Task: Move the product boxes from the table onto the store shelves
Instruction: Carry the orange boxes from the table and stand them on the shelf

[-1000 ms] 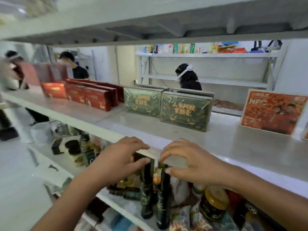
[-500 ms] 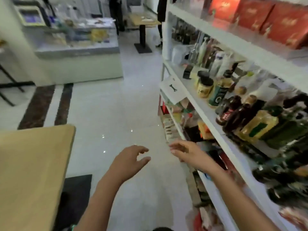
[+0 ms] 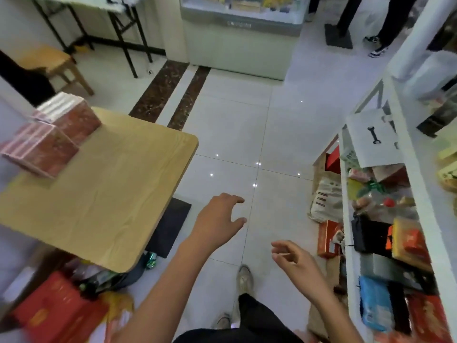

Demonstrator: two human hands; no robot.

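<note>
Two red product boxes (image 3: pixel 49 134) with pale striped tops sit on the far left part of a light wooden table (image 3: pixel 106 194). The white store shelves (image 3: pixel 371 194) run down the right side, crowded with packets and boxes. My left hand (image 3: pixel 217 224) hangs over the floor just right of the table's corner, fingers spread, holding nothing. My right hand (image 3: pixel 294 261) is lower and nearer the shelves, fingers loosely curled, also empty. Both hands are well apart from the boxes.
Red cartons and bags (image 3: pixel 57 310) lie on the floor under the table. More boxes and a bag (image 3: pixel 326 201) sit at the shelf's foot. A counter (image 3: pixel 237 43) stands ahead; a person's legs (image 3: pixel 380 33) show at top right. White tiled floor lies between table and shelves.
My view swung from the shelf front to the floor and table. My hands left the dark bottles on the shelf and now hang empty. The table with red boxes came into view.
</note>
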